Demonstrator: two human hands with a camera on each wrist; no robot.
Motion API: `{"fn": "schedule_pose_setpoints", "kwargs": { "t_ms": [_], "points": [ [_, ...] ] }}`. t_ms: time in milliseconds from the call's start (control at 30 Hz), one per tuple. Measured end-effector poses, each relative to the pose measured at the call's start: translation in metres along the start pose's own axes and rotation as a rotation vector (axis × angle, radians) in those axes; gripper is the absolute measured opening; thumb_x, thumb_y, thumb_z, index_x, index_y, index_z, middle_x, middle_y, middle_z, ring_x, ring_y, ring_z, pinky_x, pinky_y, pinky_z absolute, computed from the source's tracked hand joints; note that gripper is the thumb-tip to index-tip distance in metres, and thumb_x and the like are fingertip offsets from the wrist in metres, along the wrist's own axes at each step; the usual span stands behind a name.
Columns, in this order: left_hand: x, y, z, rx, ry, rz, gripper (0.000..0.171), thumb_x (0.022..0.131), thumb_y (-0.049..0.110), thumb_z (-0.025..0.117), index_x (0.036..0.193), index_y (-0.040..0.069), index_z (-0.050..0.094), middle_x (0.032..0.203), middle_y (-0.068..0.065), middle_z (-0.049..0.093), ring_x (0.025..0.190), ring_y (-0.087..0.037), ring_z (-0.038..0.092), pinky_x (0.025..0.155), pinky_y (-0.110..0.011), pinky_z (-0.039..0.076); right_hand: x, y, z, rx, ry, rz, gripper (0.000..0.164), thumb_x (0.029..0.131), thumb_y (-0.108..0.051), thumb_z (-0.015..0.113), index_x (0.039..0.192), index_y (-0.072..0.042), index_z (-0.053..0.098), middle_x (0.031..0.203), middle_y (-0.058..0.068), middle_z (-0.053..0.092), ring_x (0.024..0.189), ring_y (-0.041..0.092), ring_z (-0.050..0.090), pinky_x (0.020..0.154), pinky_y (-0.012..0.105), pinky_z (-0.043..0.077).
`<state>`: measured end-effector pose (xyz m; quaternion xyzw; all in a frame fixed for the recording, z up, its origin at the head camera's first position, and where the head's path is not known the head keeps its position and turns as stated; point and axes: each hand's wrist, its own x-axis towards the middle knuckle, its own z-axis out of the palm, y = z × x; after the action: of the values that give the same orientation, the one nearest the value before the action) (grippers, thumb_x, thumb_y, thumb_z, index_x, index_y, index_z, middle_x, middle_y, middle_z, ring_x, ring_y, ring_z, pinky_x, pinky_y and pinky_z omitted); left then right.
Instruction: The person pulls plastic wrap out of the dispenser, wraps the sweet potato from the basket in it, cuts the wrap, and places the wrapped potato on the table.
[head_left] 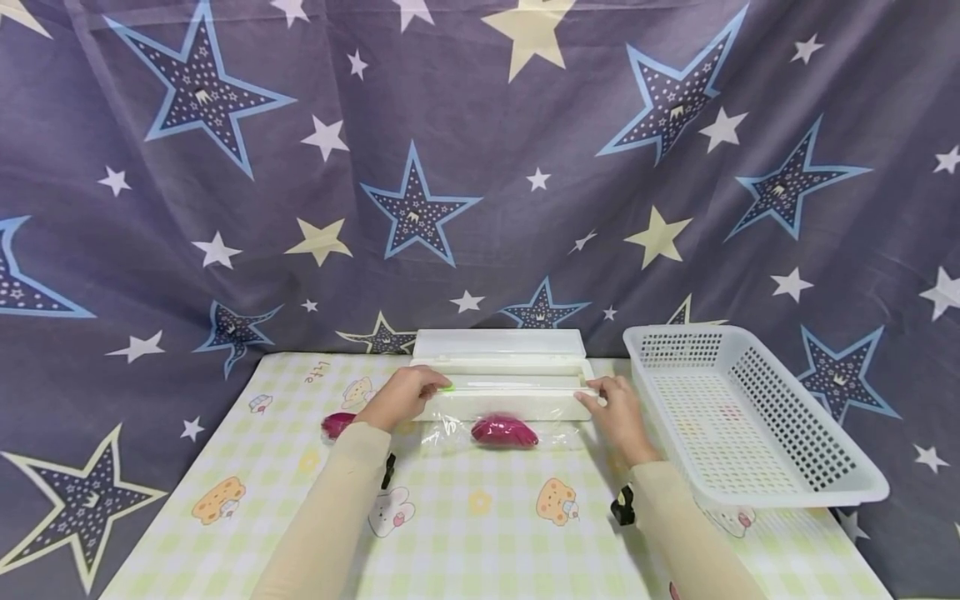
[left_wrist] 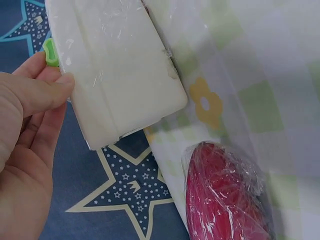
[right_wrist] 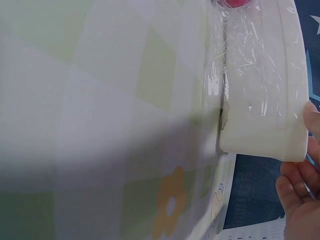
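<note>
A white cling film dispenser (head_left: 510, 407) stands at the back of the table, its lid (head_left: 498, 342) raised behind it. Clear cling film (head_left: 447, 432) hangs over its front and reaches the table, around a magenta oval item (head_left: 504, 432). My left hand (head_left: 401, 395) pinches the dispenser's left front rim, fingers beside a small green slide cutter (left_wrist: 50, 52). At the right end, my right hand (head_left: 619, 414) grips the rim between thumb and fingers. Another magenta item (left_wrist: 222, 192), wrapped in film, lies left of the dispenser, partly hidden by my left arm in the head view.
A white perforated plastic basket (head_left: 780, 497) stands at the right of the table. The checked tablecloth (head_left: 480, 550) stretches in front of the dispenser. A star-patterned curtain (head_left: 480, 108) hangs directly behind the table.
</note>
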<state>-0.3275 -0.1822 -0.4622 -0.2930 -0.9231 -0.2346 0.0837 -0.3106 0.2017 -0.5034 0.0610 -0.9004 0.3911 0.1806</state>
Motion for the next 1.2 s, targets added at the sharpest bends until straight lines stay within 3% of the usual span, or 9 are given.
{"fn": "schedule_pose_setpoints", "kwargs": {
  "t_ms": [233,367,600,767,1200],
  "points": [
    [0.001,0.005,0.0,-0.051,-0.022,-0.062,0.046,0.083,-0.022,0.059,0.113,0.008,0.076,0.104,-0.006,0.073,0.089,-0.017,0.068,0.081,-0.028,0.057,0.0,0.002,0.001,0.005,0.015,-0.013,0.035,0.088,-0.022,0.08,0.11,0.004,0.069,0.1,0.014,0.056,0.094,0.031,0.056,0.086,0.044,0.049],
    [0.001,0.007,0.0,-0.06,-0.025,-0.112,0.036,0.083,-0.01,0.064,0.111,0.009,0.076,0.104,-0.004,0.073,0.087,-0.014,0.067,0.08,-0.031,0.056,0.0,0.003,0.002,0.01,0.006,-0.002,0.035,0.088,-0.021,0.079,0.111,0.003,0.069,0.102,0.014,0.056,0.095,0.031,0.056,0.087,0.044,0.05],
    [0.001,0.012,0.008,-0.077,0.101,-0.174,0.015,0.086,0.013,0.08,0.1,0.01,0.078,0.094,-0.002,0.075,0.082,-0.014,0.068,0.079,-0.034,0.057,-0.001,0.001,0.002,0.023,-0.009,0.014,0.035,0.089,-0.021,0.079,0.112,0.003,0.069,0.103,0.014,0.055,0.096,0.03,0.056,0.087,0.043,0.05],
    [0.003,0.013,0.013,-0.079,0.148,-0.197,0.013,0.083,0.011,0.083,0.096,0.011,0.078,0.09,-0.002,0.074,0.08,-0.016,0.069,0.078,-0.035,0.057,-0.001,0.002,0.002,0.03,-0.003,0.02,0.035,0.089,-0.02,0.079,0.112,0.003,0.068,0.104,0.014,0.055,0.097,0.03,0.056,0.089,0.045,0.05],
    [0.004,0.019,0.015,-0.003,0.117,-0.207,0.019,0.087,0.009,0.079,0.104,0.018,0.079,0.106,0.0,0.074,0.086,-0.014,0.07,0.079,-0.037,0.057,0.0,0.002,0.0,0.012,-0.018,0.015,0.038,0.09,-0.022,0.077,0.115,0.004,0.067,0.104,0.015,0.054,0.097,0.031,0.055,0.087,0.045,0.049]
  ]
}}
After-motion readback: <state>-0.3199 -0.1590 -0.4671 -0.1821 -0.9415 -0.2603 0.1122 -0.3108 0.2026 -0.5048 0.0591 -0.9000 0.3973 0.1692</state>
